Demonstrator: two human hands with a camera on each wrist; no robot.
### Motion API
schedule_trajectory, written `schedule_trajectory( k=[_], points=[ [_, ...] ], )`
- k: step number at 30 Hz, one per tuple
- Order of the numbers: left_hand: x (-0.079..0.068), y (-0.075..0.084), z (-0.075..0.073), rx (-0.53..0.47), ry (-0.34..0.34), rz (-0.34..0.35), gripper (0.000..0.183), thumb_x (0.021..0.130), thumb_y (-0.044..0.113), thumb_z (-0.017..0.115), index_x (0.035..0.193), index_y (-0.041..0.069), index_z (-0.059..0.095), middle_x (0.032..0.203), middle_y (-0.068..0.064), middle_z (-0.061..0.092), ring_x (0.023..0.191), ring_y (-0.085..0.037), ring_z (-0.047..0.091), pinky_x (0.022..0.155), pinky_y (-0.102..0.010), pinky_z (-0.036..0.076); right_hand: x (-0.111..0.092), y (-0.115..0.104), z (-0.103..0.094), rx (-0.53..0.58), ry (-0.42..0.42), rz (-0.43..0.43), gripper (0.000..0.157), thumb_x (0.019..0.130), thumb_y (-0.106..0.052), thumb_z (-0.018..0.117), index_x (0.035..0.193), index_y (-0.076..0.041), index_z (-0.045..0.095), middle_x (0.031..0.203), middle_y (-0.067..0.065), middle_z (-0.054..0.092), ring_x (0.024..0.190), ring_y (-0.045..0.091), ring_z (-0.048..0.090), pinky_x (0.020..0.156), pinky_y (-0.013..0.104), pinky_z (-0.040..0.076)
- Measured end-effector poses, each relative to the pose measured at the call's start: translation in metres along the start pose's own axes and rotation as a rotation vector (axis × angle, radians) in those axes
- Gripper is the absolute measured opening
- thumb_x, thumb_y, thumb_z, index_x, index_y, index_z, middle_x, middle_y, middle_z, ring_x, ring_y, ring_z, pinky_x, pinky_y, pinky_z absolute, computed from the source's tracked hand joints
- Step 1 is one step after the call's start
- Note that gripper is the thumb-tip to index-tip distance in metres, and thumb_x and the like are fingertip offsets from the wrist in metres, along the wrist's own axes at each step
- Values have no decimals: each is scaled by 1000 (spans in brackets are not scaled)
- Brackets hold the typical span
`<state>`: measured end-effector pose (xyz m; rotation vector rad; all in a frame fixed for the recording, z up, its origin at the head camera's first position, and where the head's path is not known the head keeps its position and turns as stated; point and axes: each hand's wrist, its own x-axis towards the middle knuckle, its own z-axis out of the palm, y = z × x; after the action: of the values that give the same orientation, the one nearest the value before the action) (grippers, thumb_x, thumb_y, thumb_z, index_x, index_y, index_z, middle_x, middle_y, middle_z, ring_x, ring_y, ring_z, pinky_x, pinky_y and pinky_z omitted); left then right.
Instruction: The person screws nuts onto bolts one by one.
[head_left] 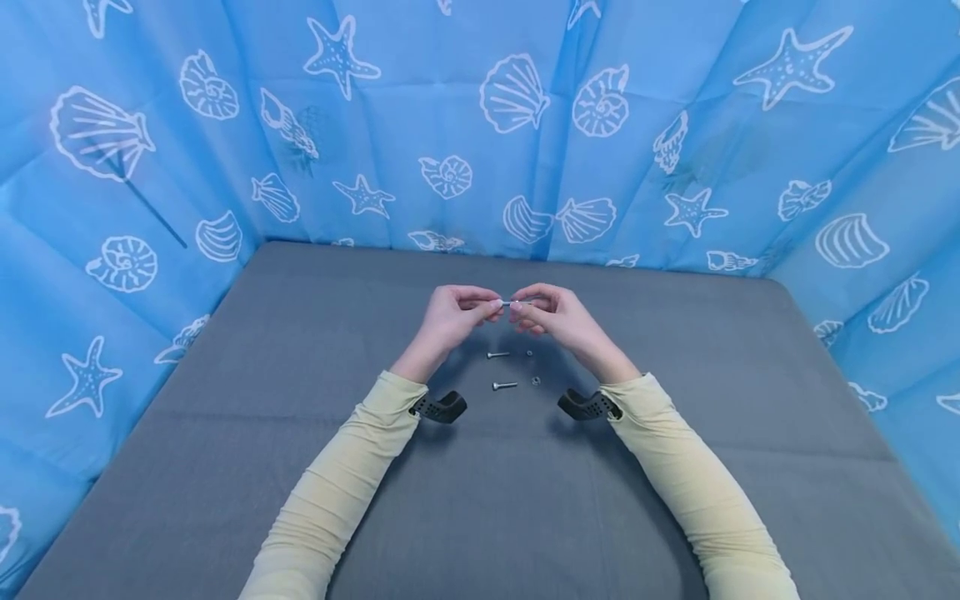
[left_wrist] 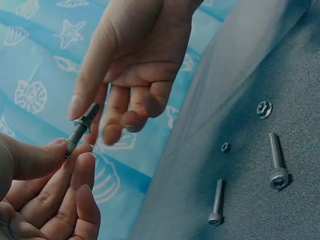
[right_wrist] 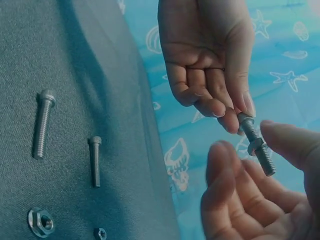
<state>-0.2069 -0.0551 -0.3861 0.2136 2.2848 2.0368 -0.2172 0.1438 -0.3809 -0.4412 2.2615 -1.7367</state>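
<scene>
My left hand (head_left: 453, 317) pinches the head end of a metal bolt (right_wrist: 251, 129) between thumb and fingers, above the table. A hex nut (right_wrist: 256, 146) sits partway along the bolt's thread, with thread showing on both sides of it. Around the nut, my right hand (head_left: 558, 315) has its thumb (right_wrist: 280, 137) close beside it, while the other fingers lie loosely curved and apart from it, blurred in the right wrist view. Whether the right thumb touches the nut is hard to see.
On the grey cloth table (head_left: 300, 350) below lie a larger bolt (left_wrist: 276, 160), a smaller bolt (left_wrist: 217, 202), a flanged nut (left_wrist: 264, 109) and a small nut (left_wrist: 226, 147). A blue shell-patterned curtain (head_left: 450, 125) stands behind. Black straps (head_left: 442, 407) project from the wrists.
</scene>
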Motion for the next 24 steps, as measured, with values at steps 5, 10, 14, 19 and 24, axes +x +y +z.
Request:
schedule_trajectory(
  k=[5, 10, 14, 19, 24],
  points=[
    [1, 1, 2, -1, -4, 3, 16, 91, 13, 68, 100, 2, 72, 85, -10, 72, 81, -20, 69, 85, -52, 50, 0, 2, -2, 41, 6, -43, 28, 93, -10, 64, 116, 5, 56, 101, 22, 67, 87, 25, 67, 83, 52, 51],
    [2, 3, 3, 1, -2, 18, 15, 90, 12, 68, 99, 1, 72, 85, -9, 72, 79, -19, 69, 85, -53, 49, 0, 0, -5, 6, 10, 8, 28, 95, -22, 62, 111, 1, 61, 95, 18, 68, 85, 25, 66, 80, 47, 53],
    [2, 4, 4, 11, -3, 20, 16, 90, 12, 68, 100, 1, 72, 84, -9, 72, 79, -18, 69, 85, -53, 50, -2, -2, -6, 10, 4, 10, 32, 96, -20, 62, 120, -1, 56, 100, 20, 67, 86, 27, 66, 82, 51, 51],
    [1, 4, 4, 19, -2, 24, 18, 91, 12, 68, 102, -2, 71, 84, -9, 72, 79, -19, 69, 84, -52, 50, -3, -3, -6, 6, 14, -12, 32, 95, -16, 63, 119, 4, 56, 99, 19, 67, 87, 27, 66, 80, 47, 52],
    [0, 3, 4, 31, 5, 24, 21, 91, 12, 68, 104, -4, 70, 85, -11, 72, 78, -18, 69, 83, -52, 50, -3, -4, -6, -2, 25, 19, 33, 96, -24, 61, 117, 2, 60, 95, 12, 69, 83, 20, 66, 79, 44, 53]
  ],
)
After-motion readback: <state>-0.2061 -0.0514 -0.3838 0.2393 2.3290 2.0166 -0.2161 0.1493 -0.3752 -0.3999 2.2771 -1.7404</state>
